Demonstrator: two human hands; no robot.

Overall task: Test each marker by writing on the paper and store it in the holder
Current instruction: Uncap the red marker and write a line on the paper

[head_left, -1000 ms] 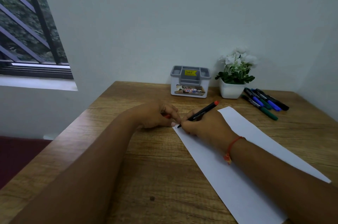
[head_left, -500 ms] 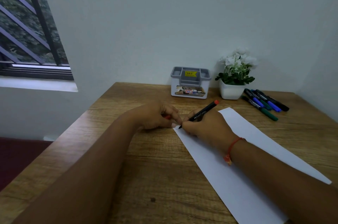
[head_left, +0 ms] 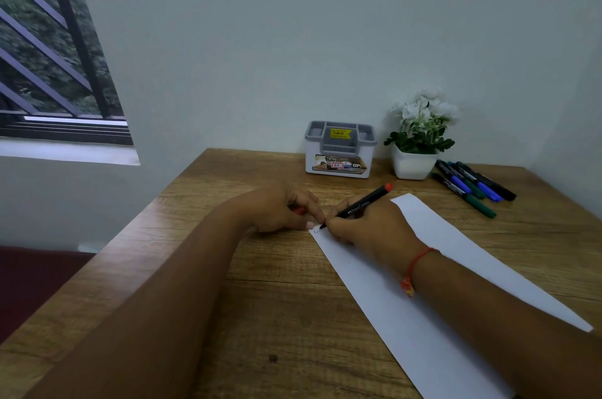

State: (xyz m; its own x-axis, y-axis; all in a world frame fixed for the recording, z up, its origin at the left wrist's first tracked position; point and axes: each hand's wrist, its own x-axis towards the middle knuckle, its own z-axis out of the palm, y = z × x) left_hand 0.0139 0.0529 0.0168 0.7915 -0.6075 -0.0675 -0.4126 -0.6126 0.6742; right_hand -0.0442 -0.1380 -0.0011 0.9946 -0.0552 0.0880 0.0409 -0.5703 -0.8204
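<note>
Nearest, a long white paper sheet (head_left: 407,317) lies diagonally on the brown wood-grain table (head_left: 277,317). On its far end rests the right hand (head_left: 368,229), fingers pinched round a black marker with red end (head_left: 361,204), tip at the sheet's far left corner. Just beside it is the left hand (head_left: 280,209), curled round a small red cap (head_left: 299,210), one fingertip touching that corner. By the wall stand a grey-and-white plastic holder (head_left: 338,151) and a white-flowered plant in white pot (head_left: 411,165). Black, blue and green loose markers (head_left: 472,185) lie right of the pot.

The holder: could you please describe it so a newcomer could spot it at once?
Look at the far edge of the table, against the wall. The holder stands there, left of the plant. It alone is a white box with a grey compartmented top and a yellow sticker.
</note>
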